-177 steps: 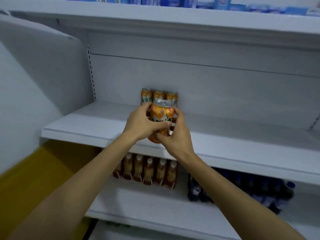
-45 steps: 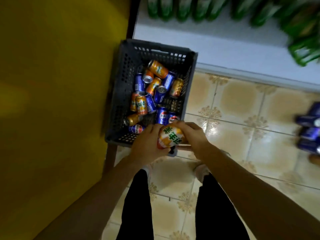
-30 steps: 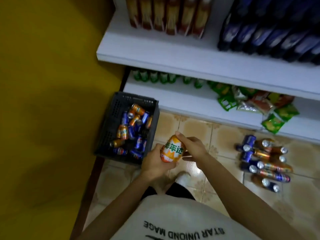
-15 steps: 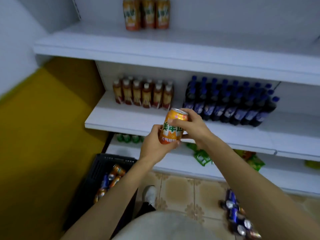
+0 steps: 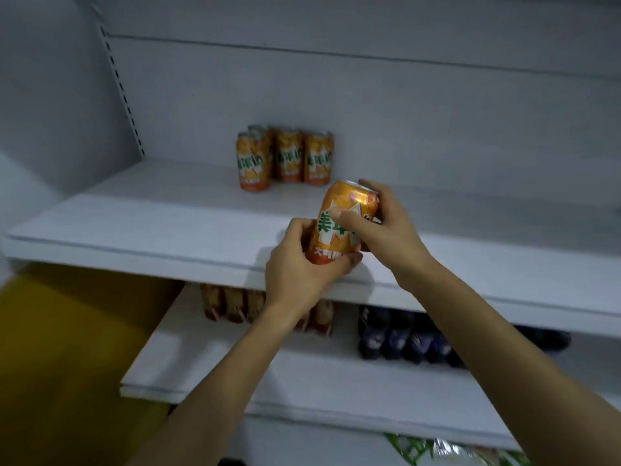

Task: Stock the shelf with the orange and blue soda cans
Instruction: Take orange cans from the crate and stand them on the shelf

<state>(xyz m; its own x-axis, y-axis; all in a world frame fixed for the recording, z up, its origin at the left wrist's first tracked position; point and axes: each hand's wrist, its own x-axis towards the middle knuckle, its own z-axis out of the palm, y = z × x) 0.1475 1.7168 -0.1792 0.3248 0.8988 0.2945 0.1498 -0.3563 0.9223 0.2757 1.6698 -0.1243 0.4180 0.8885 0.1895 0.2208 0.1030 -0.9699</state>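
We hold one orange can (image 5: 342,227) in both hands, above the front edge of the white shelf (image 5: 151,223). The left hand (image 5: 302,267) cups the can's lower end, fingers curled round its base; the right hand (image 5: 379,227) grips the upper half, thumb across the label. The can's long axis is near upright, with the top tilted slightly to the right and away from us. The stocked cans (image 5: 285,156) stand upright in a tight cluster against the back wall, beyond the hands and to their left, well apart from the held can. The coming move therefore runs forward and leftward over the bare shelf board. We judge the open position to be in front of or to the right of the cluster; the left hand is on the nearer side. The can should be brought fully upright before it is set down, so that it does not knock its neighbours. Bottles (image 5: 403,338) fill the shelf below.
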